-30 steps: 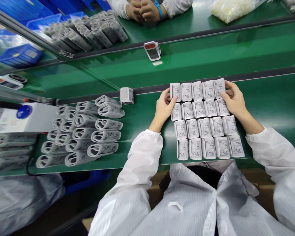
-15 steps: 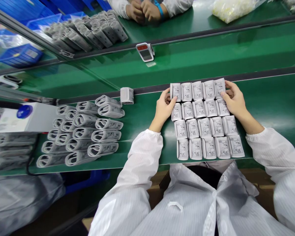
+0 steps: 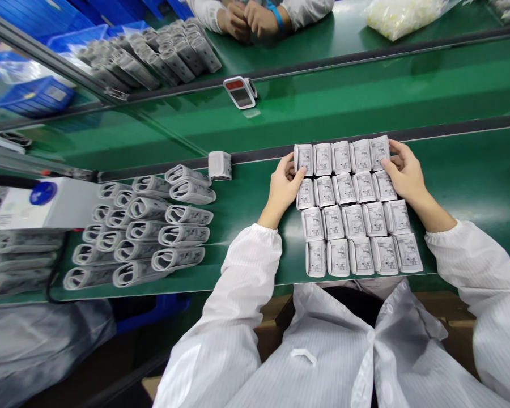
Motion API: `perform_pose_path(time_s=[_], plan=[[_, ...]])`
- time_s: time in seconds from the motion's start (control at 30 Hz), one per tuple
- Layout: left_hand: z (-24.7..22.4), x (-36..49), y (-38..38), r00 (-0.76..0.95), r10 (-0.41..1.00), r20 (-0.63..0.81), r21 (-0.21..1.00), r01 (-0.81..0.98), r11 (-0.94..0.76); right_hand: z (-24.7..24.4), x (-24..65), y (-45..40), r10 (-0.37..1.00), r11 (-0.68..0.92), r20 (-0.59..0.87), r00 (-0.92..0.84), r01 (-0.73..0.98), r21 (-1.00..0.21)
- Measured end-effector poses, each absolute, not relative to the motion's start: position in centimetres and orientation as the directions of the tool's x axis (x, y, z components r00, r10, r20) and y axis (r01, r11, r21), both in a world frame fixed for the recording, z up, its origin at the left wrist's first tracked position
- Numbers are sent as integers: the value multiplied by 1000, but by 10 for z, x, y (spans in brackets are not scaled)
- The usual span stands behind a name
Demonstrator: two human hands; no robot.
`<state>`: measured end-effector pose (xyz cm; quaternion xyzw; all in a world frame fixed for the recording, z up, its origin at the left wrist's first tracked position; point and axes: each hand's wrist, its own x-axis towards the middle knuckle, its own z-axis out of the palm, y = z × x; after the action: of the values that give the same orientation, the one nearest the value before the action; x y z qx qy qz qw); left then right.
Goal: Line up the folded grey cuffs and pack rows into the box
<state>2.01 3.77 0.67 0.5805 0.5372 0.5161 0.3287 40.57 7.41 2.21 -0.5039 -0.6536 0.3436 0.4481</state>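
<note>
Along the green belt [image 3: 238, 226], I've got the left hand [image 3: 283, 190] and right hand [image 3: 408, 175] resting half-open on folded cuffs [image 3: 357, 207], fingers gripping nothing.

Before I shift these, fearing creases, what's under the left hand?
The left hand rests on green conveyor belt, overlapping folded printed packets; what's beneath the palm is hidden.

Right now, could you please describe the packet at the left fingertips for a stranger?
On the near belt, find the grid of white packets. Ours is the far-left corner packet, touched by the left hand; the right hand touches the other far corner.
</note>
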Motion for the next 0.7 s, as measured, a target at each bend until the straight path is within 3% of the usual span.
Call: perform_pose_path(time_s=[0.7], plan=[[9, 21, 37, -101, 965, 240, 935, 291, -202, 19, 407, 75, 963, 269, 253, -94, 361, -893]])
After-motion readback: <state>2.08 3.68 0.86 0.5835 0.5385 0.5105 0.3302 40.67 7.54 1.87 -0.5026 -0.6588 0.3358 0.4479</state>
